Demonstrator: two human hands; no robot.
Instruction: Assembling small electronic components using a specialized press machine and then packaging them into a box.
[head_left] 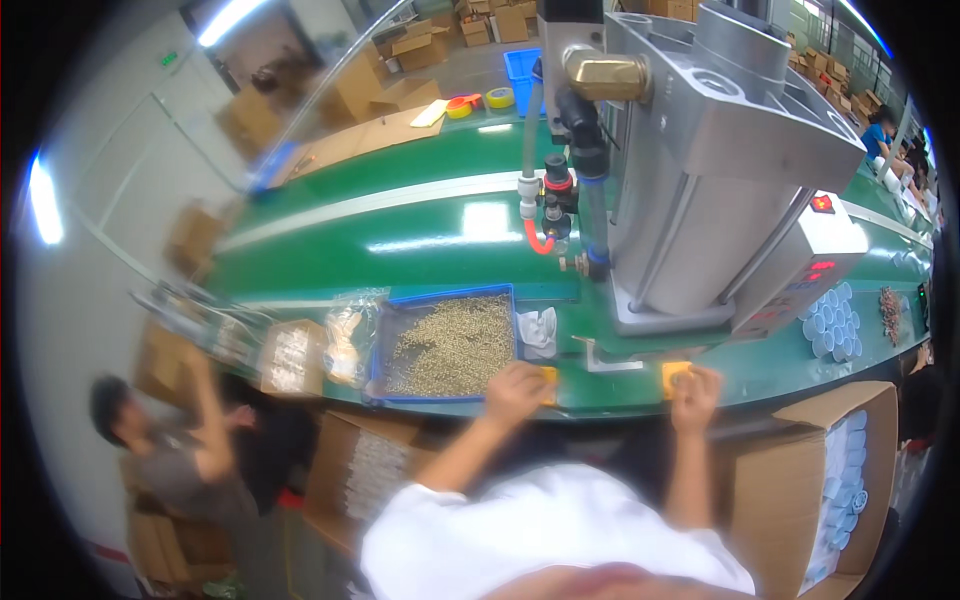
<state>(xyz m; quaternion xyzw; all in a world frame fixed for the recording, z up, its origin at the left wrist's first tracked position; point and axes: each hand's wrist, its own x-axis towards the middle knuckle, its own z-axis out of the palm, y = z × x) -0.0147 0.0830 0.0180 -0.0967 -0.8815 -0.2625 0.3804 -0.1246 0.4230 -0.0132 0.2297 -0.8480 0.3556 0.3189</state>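
The left hand (514, 388) rests at the near edge of the green bench (420, 240), fingers curled over a small yellow button (548, 384) and pressing down on it, just beside the lower right corner of the blue tray (380, 352); the right hand (695, 392) does the same on a second yellow button (676, 374) further right, fingers bent on its top, so that neither hand grips anything loose. Between the two buttons lies a small white L-shaped bracket (605, 357) on the bench, untouched; directly behind it rises the grey pneumatic press (715, 170) (its cylinder and brass fitting loom large near the top of the view), with hoses and a red-tipped valve (548, 215) on its left side and a control box with red lights (805, 270) on its right. The blue tray holds a heap of small brass-coloured parts (452, 345); a crumpled white cloth (538, 330) lies at its right end, a clear plastic bag (345, 340) at its left. Right of the press stand clustered white caps (832, 320); an open cardboard box (800, 480) with more of them sits below the bench by the right forearm. Another person (175, 450) crouches at lower left among cartons, well apart.
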